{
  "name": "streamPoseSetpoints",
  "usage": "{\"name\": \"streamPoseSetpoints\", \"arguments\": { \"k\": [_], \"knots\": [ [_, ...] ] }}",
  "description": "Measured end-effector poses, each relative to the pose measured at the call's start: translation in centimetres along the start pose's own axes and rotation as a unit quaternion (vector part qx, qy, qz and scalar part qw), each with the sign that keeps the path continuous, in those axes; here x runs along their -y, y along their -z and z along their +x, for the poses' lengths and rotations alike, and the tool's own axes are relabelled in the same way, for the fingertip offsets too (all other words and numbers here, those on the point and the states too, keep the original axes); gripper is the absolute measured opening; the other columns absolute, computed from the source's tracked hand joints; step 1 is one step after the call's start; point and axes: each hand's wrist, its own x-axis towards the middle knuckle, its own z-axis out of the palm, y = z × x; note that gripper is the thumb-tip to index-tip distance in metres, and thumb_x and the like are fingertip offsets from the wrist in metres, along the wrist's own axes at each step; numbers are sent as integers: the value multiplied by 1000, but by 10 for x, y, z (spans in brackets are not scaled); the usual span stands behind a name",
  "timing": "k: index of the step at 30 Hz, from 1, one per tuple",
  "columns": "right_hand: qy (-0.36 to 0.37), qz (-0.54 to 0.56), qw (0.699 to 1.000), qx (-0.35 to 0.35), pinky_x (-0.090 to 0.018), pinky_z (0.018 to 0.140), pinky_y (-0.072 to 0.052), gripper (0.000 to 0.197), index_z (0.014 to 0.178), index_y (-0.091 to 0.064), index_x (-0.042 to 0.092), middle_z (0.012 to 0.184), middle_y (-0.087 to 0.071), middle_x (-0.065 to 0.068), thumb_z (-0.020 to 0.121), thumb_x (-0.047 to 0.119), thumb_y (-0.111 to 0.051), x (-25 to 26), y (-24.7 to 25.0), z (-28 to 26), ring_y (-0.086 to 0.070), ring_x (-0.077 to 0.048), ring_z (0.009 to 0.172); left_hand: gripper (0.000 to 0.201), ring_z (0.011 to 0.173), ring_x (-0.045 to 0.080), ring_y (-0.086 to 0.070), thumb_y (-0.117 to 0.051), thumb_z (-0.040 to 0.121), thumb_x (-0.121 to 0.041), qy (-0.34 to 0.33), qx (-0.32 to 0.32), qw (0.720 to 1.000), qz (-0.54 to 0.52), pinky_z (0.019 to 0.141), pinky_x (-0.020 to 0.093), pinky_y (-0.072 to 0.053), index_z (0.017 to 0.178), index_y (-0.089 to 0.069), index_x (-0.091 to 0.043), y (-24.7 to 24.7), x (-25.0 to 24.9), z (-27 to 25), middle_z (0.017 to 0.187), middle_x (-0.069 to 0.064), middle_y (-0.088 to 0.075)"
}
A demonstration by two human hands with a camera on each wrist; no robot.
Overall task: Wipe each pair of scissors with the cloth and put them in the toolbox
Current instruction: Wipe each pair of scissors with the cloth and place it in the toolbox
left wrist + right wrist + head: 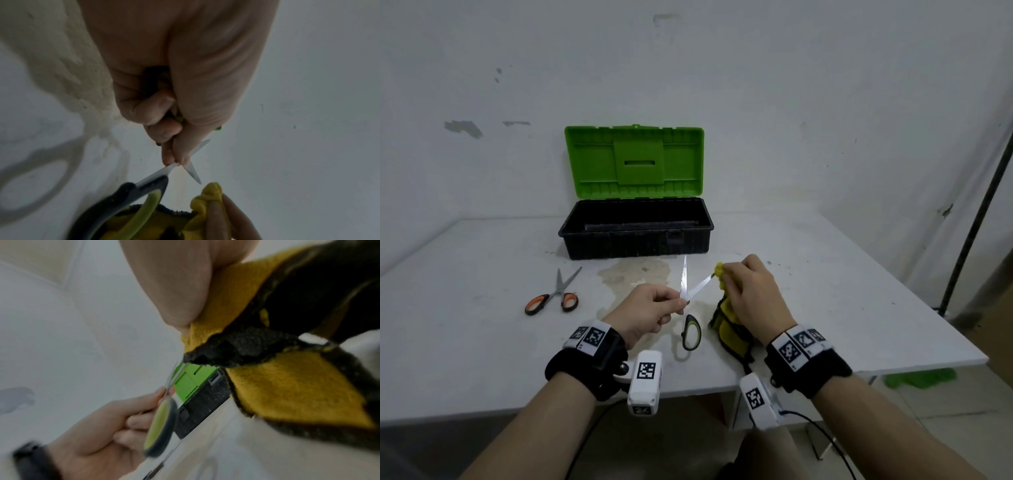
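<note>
Neither pair is boxed: left hand (645,313) pinches the green-handled scissors (690,301), right hand (751,294) clutches the yellow cloth (732,329) at one blade tip, orange-handled scissors (553,296) wait by the empty toolbox (635,240).

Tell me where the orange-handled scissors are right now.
In the head view, the orange-handled scissors lie on the table, left of the left hand and in front of the toolbox, near its left corner.

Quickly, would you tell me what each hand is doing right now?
Left hand: pinches the green-handled scissors, blades open.
Right hand: grips the yellow cloth.
</note>
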Motion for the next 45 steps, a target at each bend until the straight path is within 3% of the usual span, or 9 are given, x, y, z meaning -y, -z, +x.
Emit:
{"name": "streamPoseSetpoints", "arguments": {
  "k": [5, 13, 17, 23, 27, 31, 39, 42, 45],
  "knots": [
    [117, 4, 990, 76, -35, 58, -51, 20, 112, -65, 22, 95, -48, 3, 99, 29, -51, 20, -10, -27, -52, -15, 69, 13, 52, 9, -39, -66, 93, -10, 7, 15, 999, -28, 39, 15, -27, 97, -68, 3, -2, -2, 0, 78, 6, -65],
    [-23, 13, 1000, 1, -39, 69, -52, 19, 100, -71, 16, 87, -47, 1, 97, 27, -55, -7, 1, -2, -54, -18, 69, 13, 52, 6, -43, -67, 92, -11, 7, 27, 1000, 10, 42, 15, -31, 95, -72, 0, 4, 0, -2, 75, 1, -67],
    [-13, 23, 1000, 7, -32, 73, -51, 21, 108, -70, 16, 91, -50, 1, 97, 26, -56, -2, 15, 0, -55, -16, 76, 14, 53, 9, -52, -74, 86, -13, 17, 25, 998, 49, 50, 19, -41, 97, -73, -4, 8, 2, -3, 80, 7, -73],
    [86, -14, 989, 122, -31, 69, -51, 23, 113, -69, 20, 96, -52, 2, 96, 31, -56, 29, 15, -10, -56, -15, 76, 15, 78, 24, -71, -79, 80, -7, 38, 23, 999, -12, 77, 34, -60, 91, -72, -2, 7, 3, -3, 85, 14, -74],
    [121, -43, 976, 178, -30, 75, -51, 23, 115, -67, 19, 103, -56, 2, 95, 28, -58, 32, 3, -12, -59, -17, 86, 13, 79, 22, -73, -75, 83, -2, 48, 31, 998, -37, 74, 29, -60, 96, -72, 2, 5, 0, -4, 88, 15, -73],
    [132, -54, 970, 198, -27, 70, -50, 21, 111, -70, 21, 101, -55, 3, 96, 27, -57, 31, -3, -13, -59, -16, 82, 16, 78, 17, -73, -72, 86, -1, 45, 35, 998, -21, 72, 25, -59, 101, -72, 3, 7, 1, -4, 88, 13, -73],
    [73, -72, 978, 180, -34, 72, -51, 21, 102, -72, 19, 98, -55, -1, 97, 29, -54, 26, -10, -1, -60, -21, 82, 13, 75, 18, -70, -73, 84, 1, 43, 32, 999, -1, 70, 26, -59, 96, -71, 4, 6, 7, -8, 85, 14, -69],
    [-6, -57, 991, 119, -28, 68, -47, 20, 98, -72, 17, 94, -53, 0, 97, 25, -54, 16, -7, 10, -58, -17, 78, 17, 81, 26, -73, -72, 84, 3, 52, 38, 998, -19, 72, 28, -59, 100, -70, 6, 6, 9, -11, 92, 22, -72],
    [9, -15, 993, 117, -21, 66, -44, 19, 100, -71, 19, 95, -54, 3, 97, 26, -54, 20, 0, 6, -53, -8, 75, 19, 83, 28, -74, -70, 86, 3, 55, 29, 997, -41, 72, 28, -60, 104, -68, 7, 7, 8, -13, 97, 25, -72]
  ]
}}
